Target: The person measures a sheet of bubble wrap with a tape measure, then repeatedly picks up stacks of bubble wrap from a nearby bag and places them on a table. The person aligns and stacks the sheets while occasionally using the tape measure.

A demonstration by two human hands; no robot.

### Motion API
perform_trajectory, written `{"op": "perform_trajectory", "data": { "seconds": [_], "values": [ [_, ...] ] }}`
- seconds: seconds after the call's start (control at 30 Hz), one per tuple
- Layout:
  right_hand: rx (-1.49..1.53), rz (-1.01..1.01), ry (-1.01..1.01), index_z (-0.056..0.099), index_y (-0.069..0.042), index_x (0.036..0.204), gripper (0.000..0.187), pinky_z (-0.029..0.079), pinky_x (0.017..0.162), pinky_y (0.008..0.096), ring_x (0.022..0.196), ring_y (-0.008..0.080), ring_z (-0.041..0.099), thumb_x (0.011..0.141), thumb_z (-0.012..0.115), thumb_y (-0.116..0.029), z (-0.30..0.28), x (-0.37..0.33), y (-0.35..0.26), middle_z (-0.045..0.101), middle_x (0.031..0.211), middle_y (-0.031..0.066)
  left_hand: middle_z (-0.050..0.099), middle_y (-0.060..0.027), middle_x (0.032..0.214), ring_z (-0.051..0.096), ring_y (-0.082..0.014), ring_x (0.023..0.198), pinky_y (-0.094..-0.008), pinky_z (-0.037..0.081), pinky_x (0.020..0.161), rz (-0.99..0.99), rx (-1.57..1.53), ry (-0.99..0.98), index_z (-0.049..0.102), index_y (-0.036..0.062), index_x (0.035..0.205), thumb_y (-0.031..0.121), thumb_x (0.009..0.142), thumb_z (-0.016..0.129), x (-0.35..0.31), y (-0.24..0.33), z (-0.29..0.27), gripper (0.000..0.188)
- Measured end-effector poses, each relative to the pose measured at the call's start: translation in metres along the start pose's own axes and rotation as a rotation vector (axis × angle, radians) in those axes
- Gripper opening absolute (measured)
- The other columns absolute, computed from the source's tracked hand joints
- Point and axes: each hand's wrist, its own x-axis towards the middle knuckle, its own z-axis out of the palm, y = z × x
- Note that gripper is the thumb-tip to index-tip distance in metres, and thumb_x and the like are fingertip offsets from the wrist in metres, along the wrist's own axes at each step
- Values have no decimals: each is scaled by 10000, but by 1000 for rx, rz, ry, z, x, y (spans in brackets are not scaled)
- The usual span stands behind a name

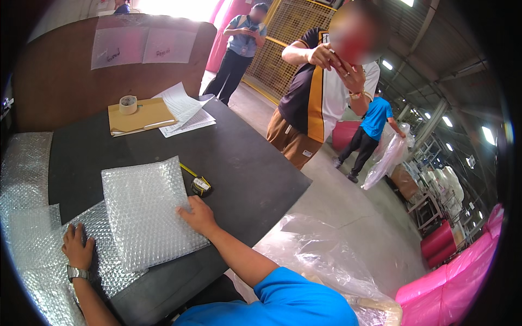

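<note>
A stack of clear bubble wrap sheets or pouches (149, 217) lies slightly askew on the dark tabletop. My right hand (198, 217) rests at its right edge, thumb over the top surface and the other fingers along the side, partly hidden. My left hand (79, 247), with a metal watch on the wrist, lies with fingers spread on more bubble wrap (32, 228) at the table's left side. Another bubble wrap piece (111, 255) shows between that hand and the stack. Just beyond my right hand sits a tape measure (201, 187), a short yellow length of blade out.
A brown envelope (122, 122) bears a tape roll (128, 105), beside printed papers (187, 117). A brown board (60, 70) stands behind the table (244, 168). A person (321, 81) stands close at the far edge. Clear plastic film (321, 250) and pink rolls (451, 282) lie at right.
</note>
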Motion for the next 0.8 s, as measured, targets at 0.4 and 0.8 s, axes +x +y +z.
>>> {"op": "perform_trajectory", "data": {
  "seconds": [0.4, 0.8],
  "values": [
    [-14, 15, -3, 511, -26, 884, 339, 410, 638, 320, 704, 224, 518, 770, 575, -338, -1, 0, -1, 491, 867, 83, 329, -135, 1309, 303, -299, 1189, -486, 229, 937, 2, -13, 18, 462, 140, 1188, 252, 684, 591, -4, 5, -2, 532],
    [-38, 16, -12, 524, -35, 887, 334, 409, 638, 321, 697, 218, 515, 767, 577, -342, 0, 0, 2, 500, 874, 81, 362, -130, 1290, 356, -291, 1167, -437, 278, 936, 95, -100, 170, 438, 118, 1205, 109, 709, 542, -3, 7, 0, 506]
  ]
}}
